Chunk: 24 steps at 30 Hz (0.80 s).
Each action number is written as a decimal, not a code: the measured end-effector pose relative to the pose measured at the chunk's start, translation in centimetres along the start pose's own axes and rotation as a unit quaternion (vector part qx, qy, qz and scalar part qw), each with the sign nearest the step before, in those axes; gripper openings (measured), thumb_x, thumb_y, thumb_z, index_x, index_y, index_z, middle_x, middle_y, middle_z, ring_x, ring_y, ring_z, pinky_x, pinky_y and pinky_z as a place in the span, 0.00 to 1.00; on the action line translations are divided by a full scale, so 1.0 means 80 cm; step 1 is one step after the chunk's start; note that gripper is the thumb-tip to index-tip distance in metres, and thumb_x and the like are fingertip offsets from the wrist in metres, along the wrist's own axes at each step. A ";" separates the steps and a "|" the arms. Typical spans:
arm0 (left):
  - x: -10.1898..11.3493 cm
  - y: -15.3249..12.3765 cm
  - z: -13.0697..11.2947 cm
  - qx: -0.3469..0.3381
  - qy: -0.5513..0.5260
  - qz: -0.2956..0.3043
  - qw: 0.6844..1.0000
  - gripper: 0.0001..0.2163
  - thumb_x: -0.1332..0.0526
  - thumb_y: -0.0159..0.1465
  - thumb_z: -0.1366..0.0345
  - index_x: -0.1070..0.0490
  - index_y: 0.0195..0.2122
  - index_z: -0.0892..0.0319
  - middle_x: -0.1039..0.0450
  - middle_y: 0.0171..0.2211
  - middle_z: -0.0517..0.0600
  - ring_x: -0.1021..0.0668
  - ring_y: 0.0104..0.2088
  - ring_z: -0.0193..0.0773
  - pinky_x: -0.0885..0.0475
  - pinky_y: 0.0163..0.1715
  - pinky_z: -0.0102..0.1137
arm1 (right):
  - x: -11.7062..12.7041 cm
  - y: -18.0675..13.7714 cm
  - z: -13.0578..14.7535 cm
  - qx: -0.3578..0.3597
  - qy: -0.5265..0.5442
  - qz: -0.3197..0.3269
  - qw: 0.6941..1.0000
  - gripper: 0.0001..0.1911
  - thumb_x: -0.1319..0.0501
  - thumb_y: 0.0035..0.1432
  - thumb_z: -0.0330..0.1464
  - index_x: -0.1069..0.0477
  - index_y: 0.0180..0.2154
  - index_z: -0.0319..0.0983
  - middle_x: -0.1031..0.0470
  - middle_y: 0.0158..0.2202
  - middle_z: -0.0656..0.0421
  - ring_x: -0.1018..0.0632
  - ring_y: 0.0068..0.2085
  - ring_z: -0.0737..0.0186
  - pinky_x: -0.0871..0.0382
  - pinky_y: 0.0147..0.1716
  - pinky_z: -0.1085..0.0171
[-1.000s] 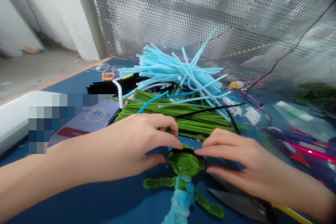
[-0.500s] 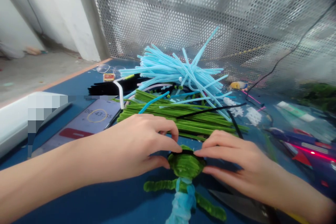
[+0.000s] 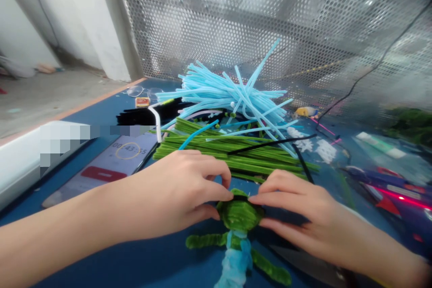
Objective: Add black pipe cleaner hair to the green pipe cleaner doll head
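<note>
A pipe-cleaner doll point(image 3: 241, 216) lies on the blue table in front of me, with a round green head, a light-blue body and green arms out to both sides. Across the top of its head runs a black pipe cleaner point(image 3: 240, 198). My left hand point(image 3: 189, 189) pinches the left side of the head, thumb low and index finger on the black strip. From the right, my right hand point(image 3: 297, 202) grips the other side in the same way. Both fingertips meet the strip's ends; the doll's lower body is cut off by the frame.
Behind the hands lie green pipe cleaners point(image 3: 202, 141), a light-blue bundle point(image 3: 232, 87) and black ones point(image 3: 135, 116). A phone with a timer point(image 3: 111, 157) is at left, beside a white object point(image 3: 20, 157). A dark-blue tool with a red light point(image 3: 398, 202) sits at right.
The fingers have shifted slightly along the black strip at the head's top. The whole view has moved a little; both hands keep their hold on the doll.
</note>
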<state>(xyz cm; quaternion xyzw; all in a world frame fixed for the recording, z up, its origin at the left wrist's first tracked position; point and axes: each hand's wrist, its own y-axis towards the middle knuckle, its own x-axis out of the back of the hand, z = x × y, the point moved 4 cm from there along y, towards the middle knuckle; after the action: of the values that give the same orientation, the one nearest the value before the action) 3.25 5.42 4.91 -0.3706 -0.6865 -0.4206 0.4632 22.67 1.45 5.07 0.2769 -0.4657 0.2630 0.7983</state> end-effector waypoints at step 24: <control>-0.005 0.004 -0.004 0.034 -0.105 -0.010 0.994 0.10 0.37 0.62 0.63 0.28 0.45 0.54 0.29 0.45 0.46 0.25 0.39 0.35 0.33 0.40 0.28 | -0.006 -0.001 0.000 -0.013 -0.025 0.004 1.000 0.14 0.39 0.59 0.31 0.31 0.47 0.42 0.31 0.48 0.56 0.29 0.49 0.64 0.33 0.50 0.67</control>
<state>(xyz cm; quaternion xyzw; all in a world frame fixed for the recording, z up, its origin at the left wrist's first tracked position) 3.76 5.20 4.64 -0.3896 -0.7489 -0.3605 0.3967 22.52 1.34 4.63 0.2706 -0.4902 0.2532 0.7889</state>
